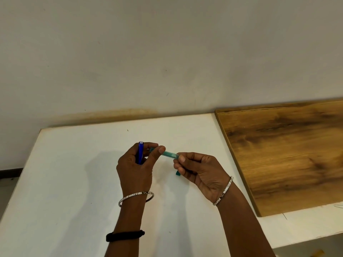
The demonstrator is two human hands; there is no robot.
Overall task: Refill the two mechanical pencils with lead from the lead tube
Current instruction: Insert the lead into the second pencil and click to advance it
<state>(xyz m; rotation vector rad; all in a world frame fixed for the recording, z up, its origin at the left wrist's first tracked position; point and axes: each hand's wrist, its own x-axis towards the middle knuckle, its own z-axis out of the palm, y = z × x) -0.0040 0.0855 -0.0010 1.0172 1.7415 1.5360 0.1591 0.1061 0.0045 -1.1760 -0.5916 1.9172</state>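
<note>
My left hand (134, 168) holds a blue mechanical pencil (140, 153) upright, its open top end pointing up. Its thumb and forefinger also pinch the left end of a teal, see-through lead tube (169, 154). My right hand (200, 170) grips the right end of that tube, which lies nearly level between the two hands above the white table (74, 173). A small teal piece (177, 173), perhaps the tube's cap, pokes out under my right fingers. No second pencil is in sight.
A brown wooden board (289, 154) lies on the table at the right. A pale wall (167, 52) rises right behind the table's far edge. Both wrists wear silver bangles, and a black band sits on the left forearm.
</note>
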